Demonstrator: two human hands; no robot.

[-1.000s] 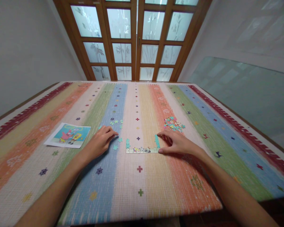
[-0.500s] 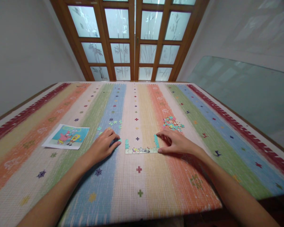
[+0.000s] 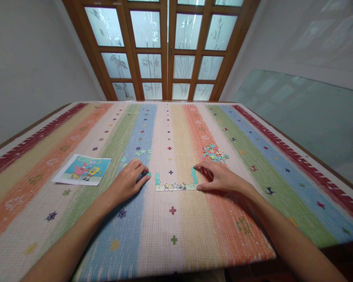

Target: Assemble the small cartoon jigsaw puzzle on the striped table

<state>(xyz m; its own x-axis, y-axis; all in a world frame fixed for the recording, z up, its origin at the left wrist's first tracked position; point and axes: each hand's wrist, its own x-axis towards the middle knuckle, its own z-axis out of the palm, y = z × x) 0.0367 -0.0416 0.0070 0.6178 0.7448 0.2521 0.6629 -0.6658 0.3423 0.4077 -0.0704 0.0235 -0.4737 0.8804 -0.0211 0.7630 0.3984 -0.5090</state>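
Observation:
A partly joined jigsaw border [image 3: 175,186] lies on the striped tablecloth [image 3: 176,231], a bottom row with short teal uprights at both ends. My right hand [image 3: 220,177] rests at the border's right end, thumb against the bottom corner and forefinger on the teal upright. My left hand [image 3: 128,180] lies palm down just left of the border, its fingertips on a loose teal piece [image 3: 148,174]; whether it grips the piece is unclear. A few more teal pieces [image 3: 142,152] lie scattered beyond that hand.
A pile of loose mixed-colour pieces [image 3: 215,153] sits beyond my right hand. A cartoon reference picture [image 3: 82,169] lies to the left. Wooden glazed doors [image 3: 167,51] stand behind the table, and a glass sheet [image 3: 306,113] leans at the right.
My left hand slid toward me and to the right, onto the teal piece beside the border. The camera tilted slightly. My right hand stayed put.

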